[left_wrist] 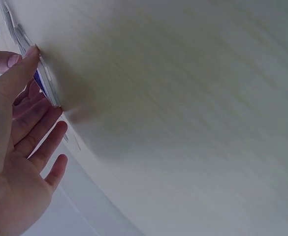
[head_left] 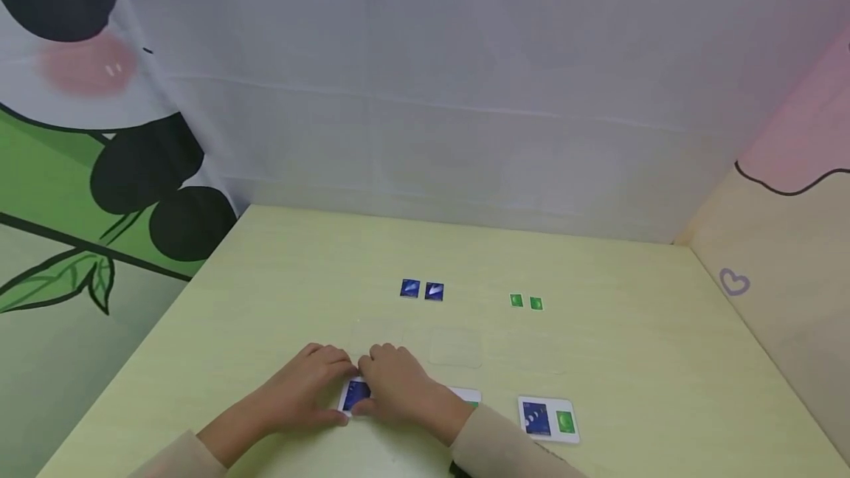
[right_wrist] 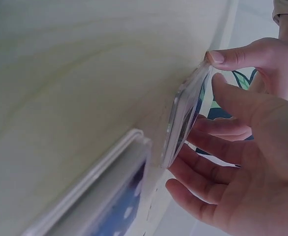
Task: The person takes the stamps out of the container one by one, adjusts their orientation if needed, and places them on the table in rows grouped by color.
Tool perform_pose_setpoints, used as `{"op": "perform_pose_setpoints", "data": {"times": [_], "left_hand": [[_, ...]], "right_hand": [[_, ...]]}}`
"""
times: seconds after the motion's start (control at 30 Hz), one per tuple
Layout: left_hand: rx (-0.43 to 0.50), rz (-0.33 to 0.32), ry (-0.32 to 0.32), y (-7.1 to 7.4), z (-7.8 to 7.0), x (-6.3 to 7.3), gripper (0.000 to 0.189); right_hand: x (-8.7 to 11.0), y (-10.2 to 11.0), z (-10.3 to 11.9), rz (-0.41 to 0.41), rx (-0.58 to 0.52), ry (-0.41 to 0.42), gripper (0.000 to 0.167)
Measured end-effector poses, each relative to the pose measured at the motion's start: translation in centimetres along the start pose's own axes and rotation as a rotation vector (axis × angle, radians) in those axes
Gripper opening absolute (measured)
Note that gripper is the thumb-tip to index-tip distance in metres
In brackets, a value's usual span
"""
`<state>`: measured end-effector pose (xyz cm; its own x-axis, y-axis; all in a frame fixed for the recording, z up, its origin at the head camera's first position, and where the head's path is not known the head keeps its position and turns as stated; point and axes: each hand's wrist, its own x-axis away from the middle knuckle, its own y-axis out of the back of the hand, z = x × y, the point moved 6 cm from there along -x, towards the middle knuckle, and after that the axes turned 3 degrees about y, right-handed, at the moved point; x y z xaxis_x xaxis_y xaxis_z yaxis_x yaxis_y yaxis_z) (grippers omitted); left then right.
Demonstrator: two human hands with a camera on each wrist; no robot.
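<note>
Both hands are at a thick white card (head_left: 345, 398) with a dark blue picture, low on the table. My left hand (head_left: 302, 389) holds its left side, thumb at the near edge and fingertips at the far edge. Across from it, my right hand (head_left: 401, 389) has its thumb at the near edge and its fingers at the far edge, covering the card's right part. In the right wrist view, the card (right_wrist: 185, 115) shows a layered, clear-looking rim between the hands. The left wrist view shows the card (left_wrist: 48, 83) nearly edge-on.
A second white card (head_left: 468, 394) lies partly under my right forearm. Further right is a white card (head_left: 549, 419) with blue and green pictures. Behind are faint transparent squares (head_left: 456, 347), two small blue pieces (head_left: 409, 288) and two green ones (head_left: 516, 301). Cloth walls (head_left: 432, 94) surround the table.
</note>
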<state>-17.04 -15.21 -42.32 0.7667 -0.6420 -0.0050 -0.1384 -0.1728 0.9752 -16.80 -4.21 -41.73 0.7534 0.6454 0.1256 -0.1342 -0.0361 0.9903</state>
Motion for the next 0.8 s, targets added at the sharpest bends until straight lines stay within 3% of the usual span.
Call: {"op": "perform_pose_setpoints", "data": {"times": [0.43,0.8], "left_hand": [[-0.001,-0.021,-0.018,0.0,0.0,0.1,0.056],[0.002,-0.010,-0.020,-0.1,0.1,0.1,0.052]], "right_hand": [[-0.1,0.0,0.1,-0.016,0.040,-0.011,0.048],[-0.5,-0.4,-0.9,-0.021,-0.092,-0.036,0.039]]}}
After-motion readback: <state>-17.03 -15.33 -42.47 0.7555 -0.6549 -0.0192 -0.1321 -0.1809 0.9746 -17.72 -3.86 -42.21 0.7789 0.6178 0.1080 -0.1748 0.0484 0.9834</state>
